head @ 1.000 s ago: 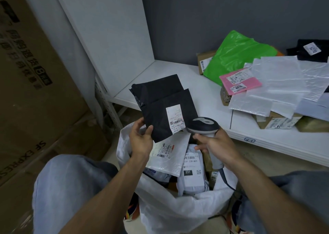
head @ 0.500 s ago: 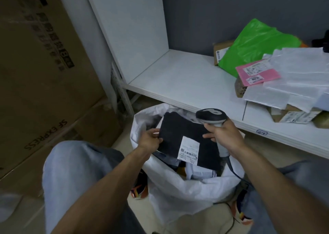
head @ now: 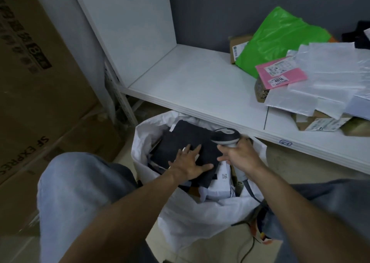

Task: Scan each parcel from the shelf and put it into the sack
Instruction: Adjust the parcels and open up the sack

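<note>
Two hands working: I've got the left hand (head: 190,162) flat, fingers spread, pressing the black parcel (head: 186,140) into the sack (head: 200,218). The right hand (head: 238,156) is curled round the scanner (head: 226,135) handle, at the sack's far rim. To do this well I'd push evenly, seat it on the white parcels (head: 220,186) below, and keep the cord (head: 250,190) off the mouth. The parcel is a matte black soft mailer, flat, slightly tilted on top of the pile, label not in view. On the shelf (head: 200,82) sit a green bag (head: 280,36) and a pink parcel (head: 280,74), not yet scanned, I'd guess.
</note>
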